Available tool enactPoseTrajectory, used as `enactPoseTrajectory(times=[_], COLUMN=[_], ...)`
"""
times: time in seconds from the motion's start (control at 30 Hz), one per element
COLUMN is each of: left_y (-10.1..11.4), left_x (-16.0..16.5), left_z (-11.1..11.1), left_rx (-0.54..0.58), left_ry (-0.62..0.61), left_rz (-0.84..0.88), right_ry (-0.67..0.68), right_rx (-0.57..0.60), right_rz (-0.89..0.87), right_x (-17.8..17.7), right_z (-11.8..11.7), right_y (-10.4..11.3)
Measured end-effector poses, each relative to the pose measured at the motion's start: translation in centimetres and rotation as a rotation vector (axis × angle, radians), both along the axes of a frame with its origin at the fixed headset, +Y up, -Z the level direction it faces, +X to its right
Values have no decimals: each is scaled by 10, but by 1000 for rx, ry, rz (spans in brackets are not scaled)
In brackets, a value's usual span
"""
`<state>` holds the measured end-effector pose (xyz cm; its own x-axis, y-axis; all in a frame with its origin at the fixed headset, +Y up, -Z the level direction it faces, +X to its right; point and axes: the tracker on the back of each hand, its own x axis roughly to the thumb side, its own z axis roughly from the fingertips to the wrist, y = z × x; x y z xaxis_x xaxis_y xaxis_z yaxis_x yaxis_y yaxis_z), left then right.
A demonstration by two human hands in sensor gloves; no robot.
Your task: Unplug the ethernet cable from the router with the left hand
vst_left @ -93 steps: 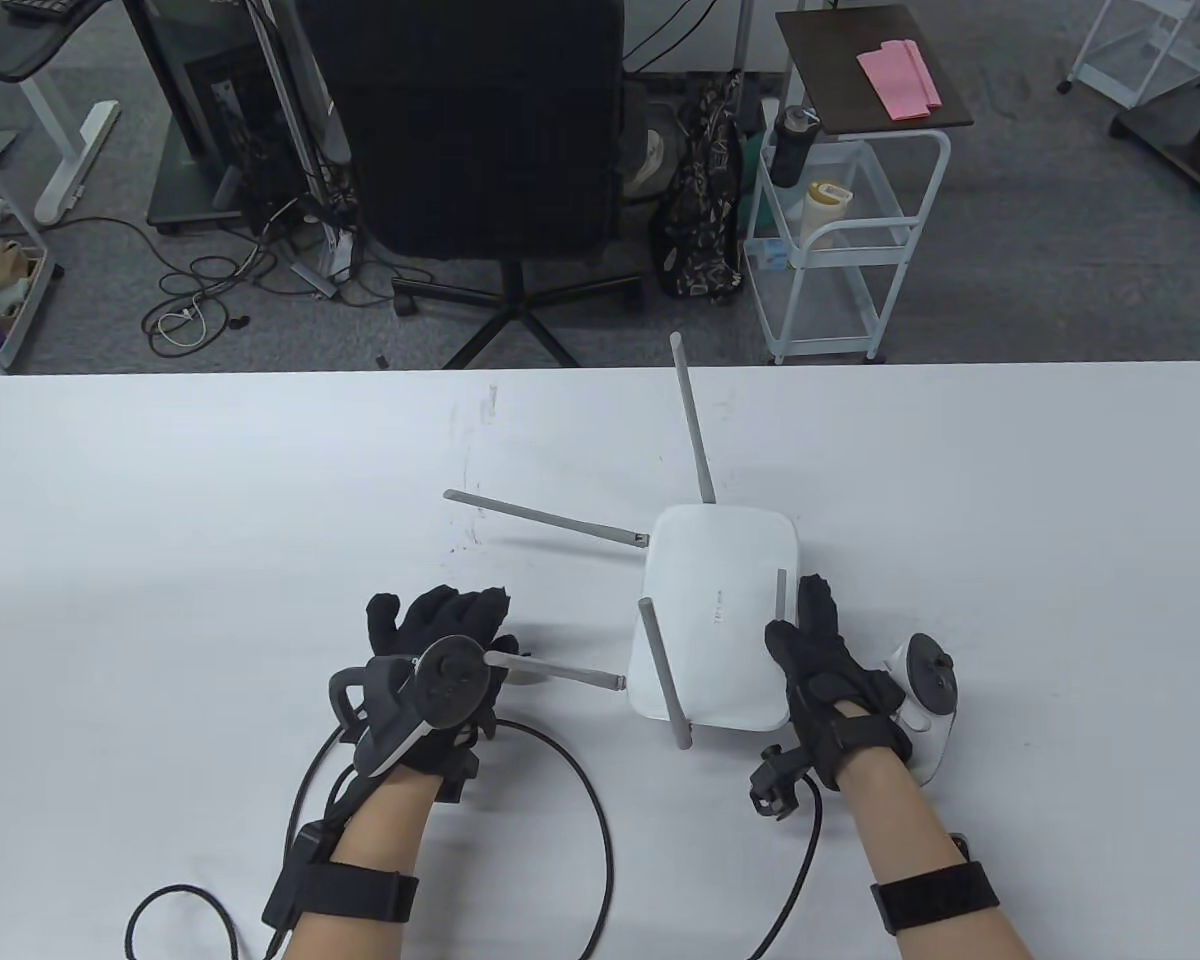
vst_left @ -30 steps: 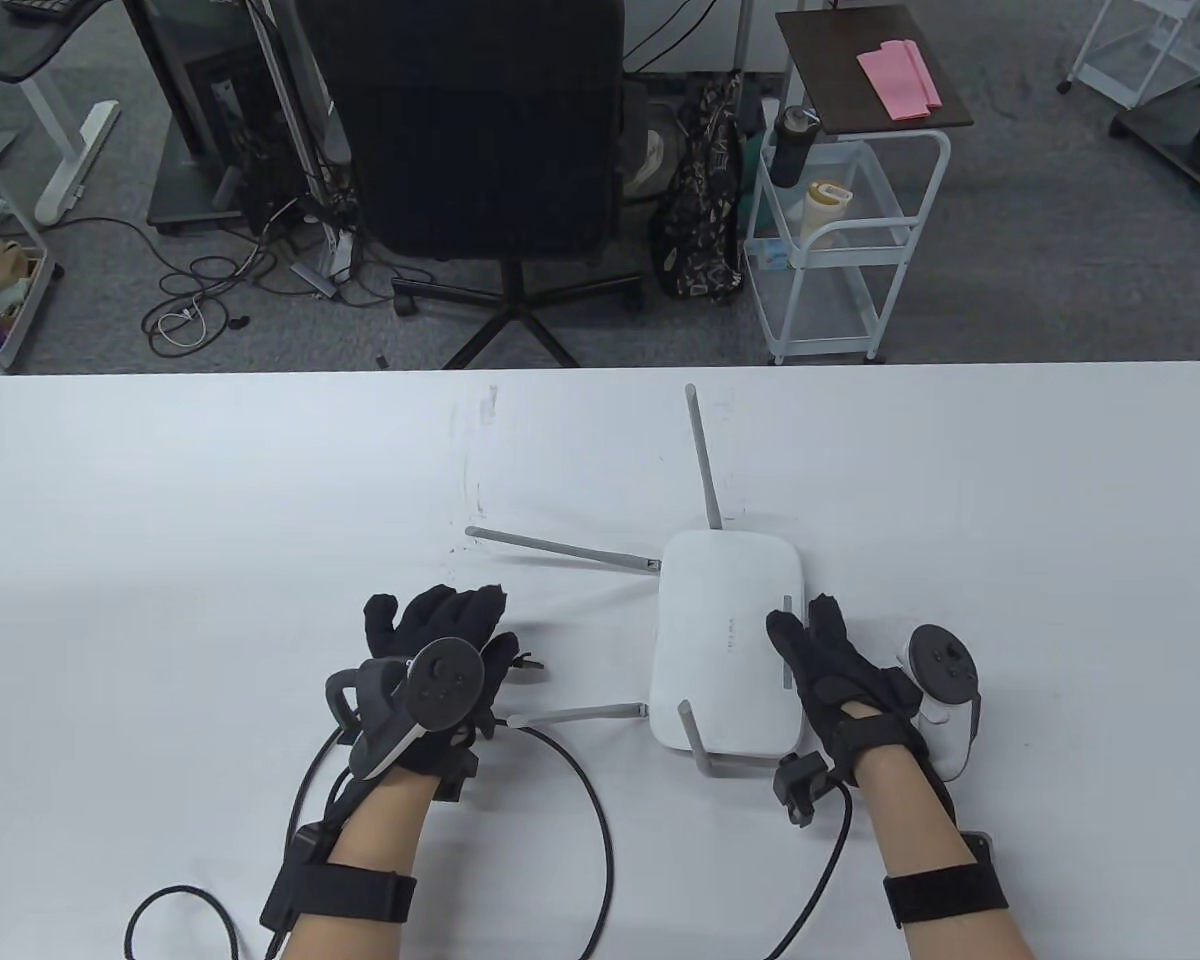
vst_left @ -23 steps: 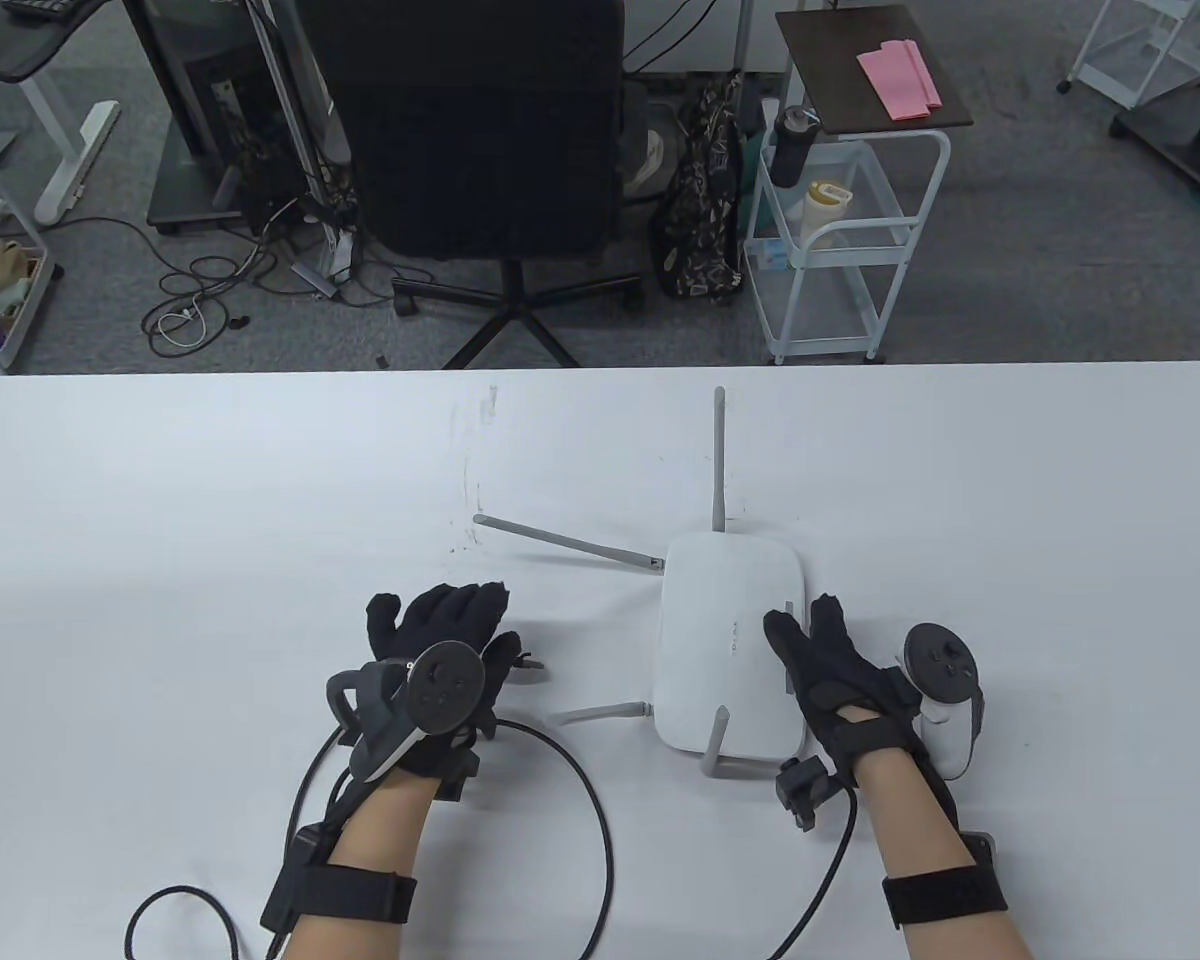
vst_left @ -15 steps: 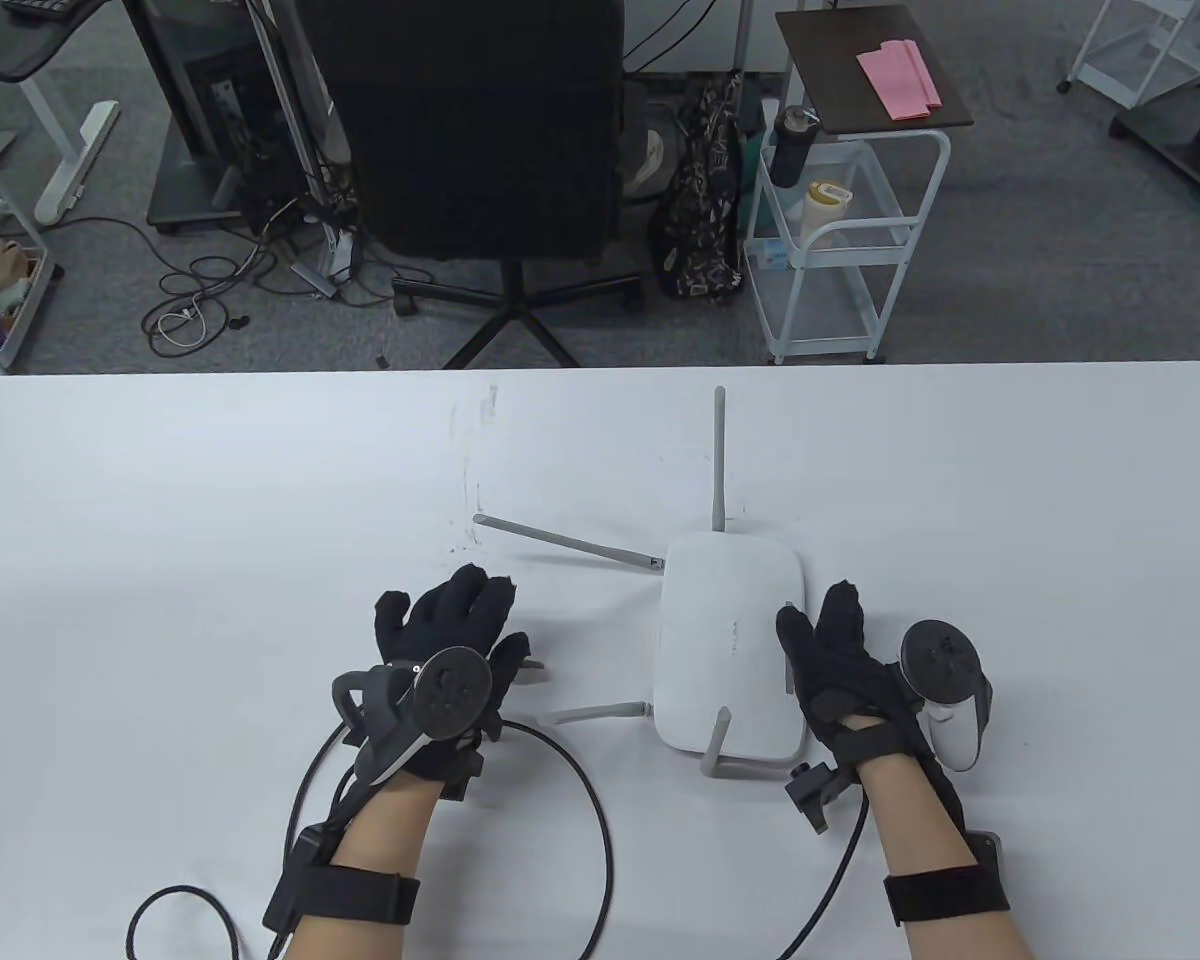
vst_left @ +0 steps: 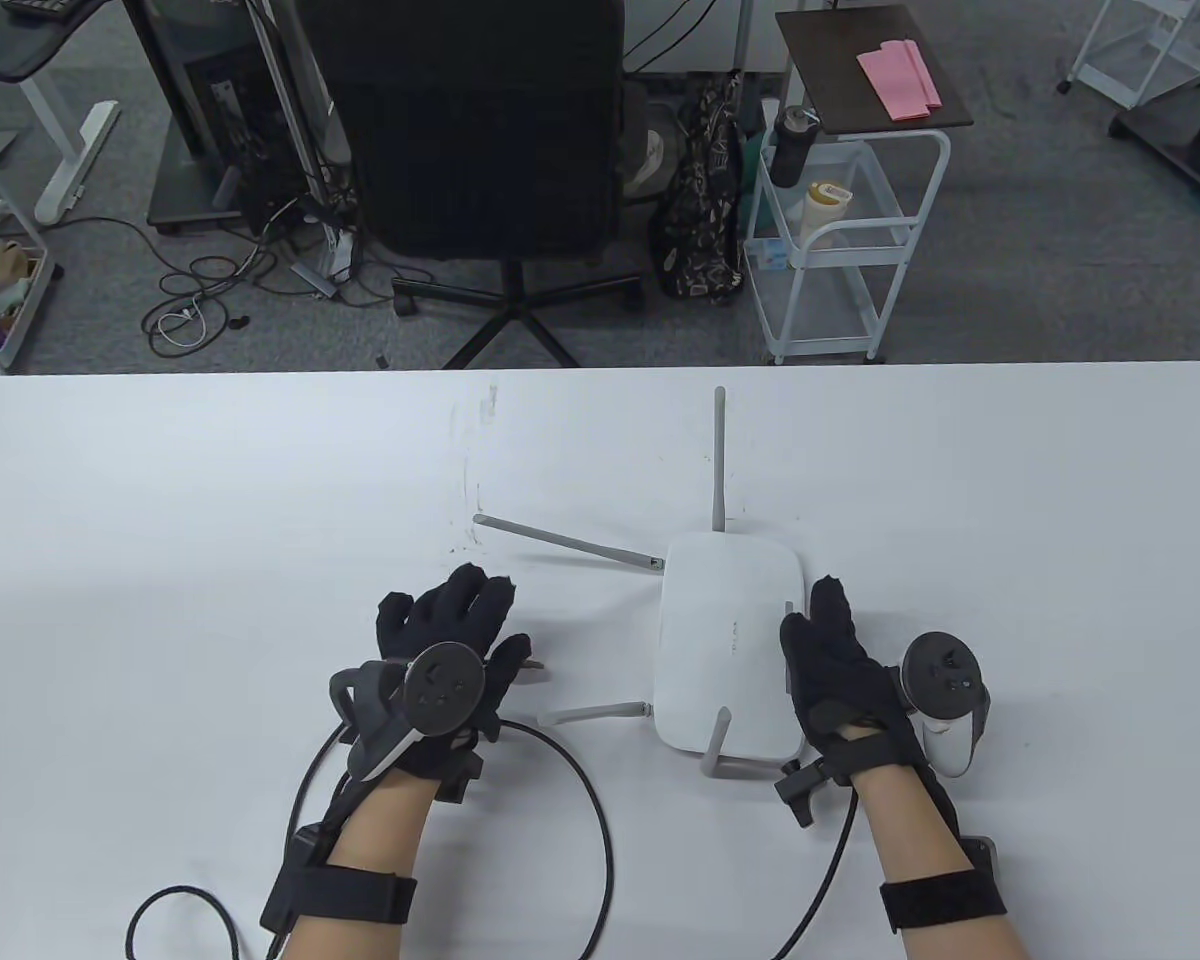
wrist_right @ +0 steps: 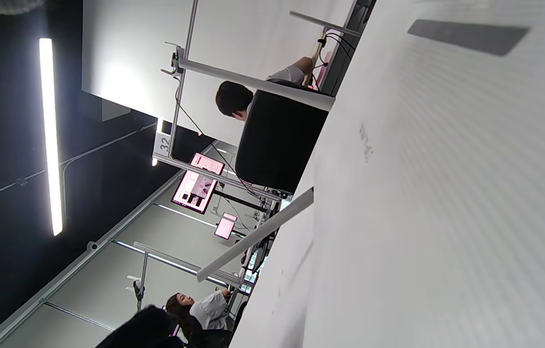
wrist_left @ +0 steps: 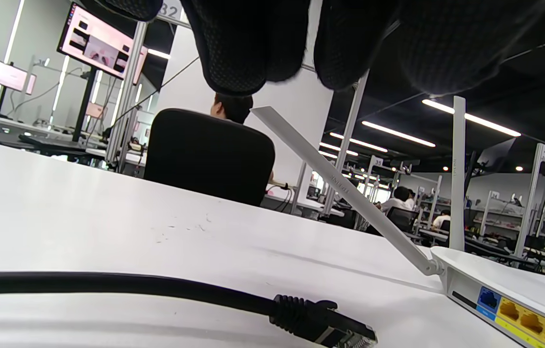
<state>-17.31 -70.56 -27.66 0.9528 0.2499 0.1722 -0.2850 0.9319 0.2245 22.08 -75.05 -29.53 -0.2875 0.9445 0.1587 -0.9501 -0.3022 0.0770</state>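
Observation:
The white router (vst_left: 725, 640) lies flat on the table with its grey antennas splayed out. The black ethernet cable (vst_left: 600, 820) is out of the router; its plug (vst_left: 530, 665) lies on the table just left of it. My left hand (vst_left: 450, 625) hovers over the plug with fingers stretched out and holds nothing. In the left wrist view the plug (wrist_left: 323, 326) lies loose on the table under my fingertips (wrist_left: 248, 43), apart from the router's yellow ports (wrist_left: 533, 321). My right hand (vst_left: 825, 650) rests flat against the router's right edge.
The cable loops back across the white table (vst_left: 160, 520) toward the front edge. A black office chair (vst_left: 480, 130) and a white cart (vst_left: 840, 230) stand beyond the far edge. One antenna (wrist_right: 255, 241) shows in the right wrist view.
The router turned a little and slid right, and its antennas swung. My left hand shifted slightly forward with fingers spread. My right hand slid along the router's right edge.

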Motion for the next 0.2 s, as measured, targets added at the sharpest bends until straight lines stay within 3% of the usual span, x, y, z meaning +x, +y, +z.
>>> enactPoseTrajectory(times=[0.2], left_y=[-3], left_x=[1], left_z=[-2], left_rx=[-38], left_ry=[8], left_rz=[-53], right_ry=[-16], right_rx=[38], right_rz=[87], right_x=[0], right_z=[1], right_y=[4])
